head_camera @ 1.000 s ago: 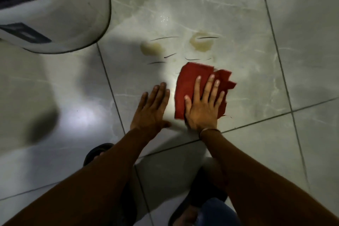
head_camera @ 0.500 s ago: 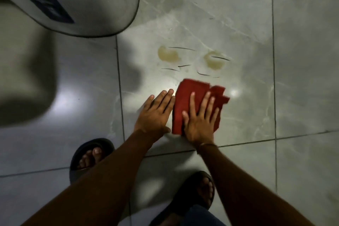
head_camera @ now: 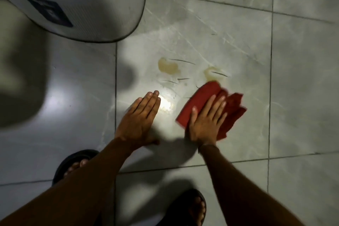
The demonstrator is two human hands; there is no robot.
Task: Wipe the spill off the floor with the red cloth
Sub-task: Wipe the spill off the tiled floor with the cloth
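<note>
The red cloth lies crumpled on the grey tiled floor, and my right hand presses flat on top of it, fingers apart. The cloth's far edge touches the right brownish puddle of the spill. A second brownish puddle sits further left, uncovered, with thin dark streaks around both. A faint wet patch glints beside the fingertips of my left hand. That hand rests flat and empty on the tile, to the left of the cloth.
A large white rounded appliance with a dark blue label stands at the upper left. My two feet in dark sandals are at the bottom. Bare grey tile stretches to the right.
My right hand has pushed the red cloth forward and to the right, up to the right puddle. My left hand stays flat on the floor, now further from the cloth.
</note>
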